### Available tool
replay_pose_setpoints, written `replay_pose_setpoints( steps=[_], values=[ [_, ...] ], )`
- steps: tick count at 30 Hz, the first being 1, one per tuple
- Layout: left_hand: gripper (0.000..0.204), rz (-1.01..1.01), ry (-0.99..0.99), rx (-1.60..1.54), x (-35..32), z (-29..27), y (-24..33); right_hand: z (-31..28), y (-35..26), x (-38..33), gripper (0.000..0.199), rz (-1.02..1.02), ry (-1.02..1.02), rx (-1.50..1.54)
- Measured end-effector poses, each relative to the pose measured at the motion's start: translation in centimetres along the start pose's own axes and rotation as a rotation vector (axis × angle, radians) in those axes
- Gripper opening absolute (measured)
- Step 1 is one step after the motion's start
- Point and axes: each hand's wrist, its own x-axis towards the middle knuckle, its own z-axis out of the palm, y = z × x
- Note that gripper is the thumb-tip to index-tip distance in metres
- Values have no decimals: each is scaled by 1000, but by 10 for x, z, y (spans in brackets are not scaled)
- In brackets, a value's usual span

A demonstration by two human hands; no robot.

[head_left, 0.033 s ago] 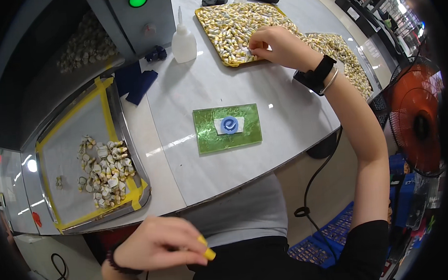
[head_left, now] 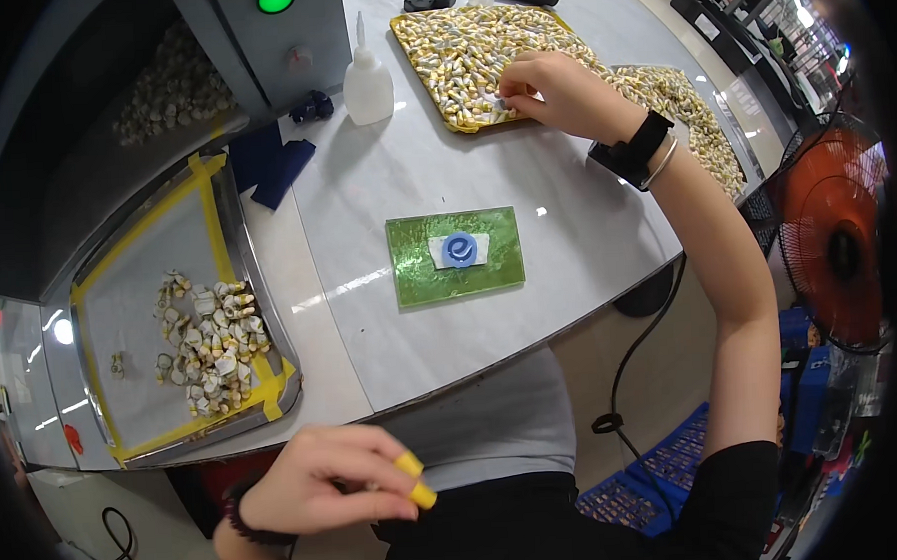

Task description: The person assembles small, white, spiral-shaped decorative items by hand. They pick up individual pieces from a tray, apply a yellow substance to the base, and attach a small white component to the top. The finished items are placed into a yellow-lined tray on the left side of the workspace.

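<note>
1. The right hand [head_left: 551, 95] reaches across the table to the yellow tray [head_left: 439, 108], its fingers curled together and pinching at a small pale piece [head_left: 499, 100] on the heap of small yellow-and-white parts that fills the tray. A black wristband [head_left: 631, 150] and a thin bangle sit on that wrist.
2. The left hand [head_left: 322, 481] hangs low, below the table edge near the person's lap, loosely curled with the fingertips drawn together; yellow finger covers [head_left: 414, 480] show on two fingertips. Whether it holds anything cannot be told.
3. A second heap of the same parts [head_left: 687, 119] lies just to the right of the yellow tray, past the right wrist.
4. A green rectangular pad [head_left: 455, 256] with a blue round piece [head_left: 459, 249] on a white patch lies mid-table, between the hands.
5. On the left, a metal tray [head_left: 140, 323] edged with yellow tape holds a smaller pile of pale parts [head_left: 211, 340].
6. A white squeeze bottle [head_left: 367, 81] stands beside the yellow tray's left edge.
7. An orange fan [head_left: 833, 248] stands off the right edge of the table.
</note>
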Motion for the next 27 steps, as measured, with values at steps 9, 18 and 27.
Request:
replay_pose_setpoints(
  steps=[9,18,27],
  values=[
    [34,189,340,-577,15,27,-33,-30,-111,-35,9,-35,58,538],
    [42,284,497,-837,26,31,-47,-5,-134,-53,17,-228,100,97],
    [46,215,560,-762,26,27,-42,-3,-134,-52,16,-260,31,55]
  ],
)
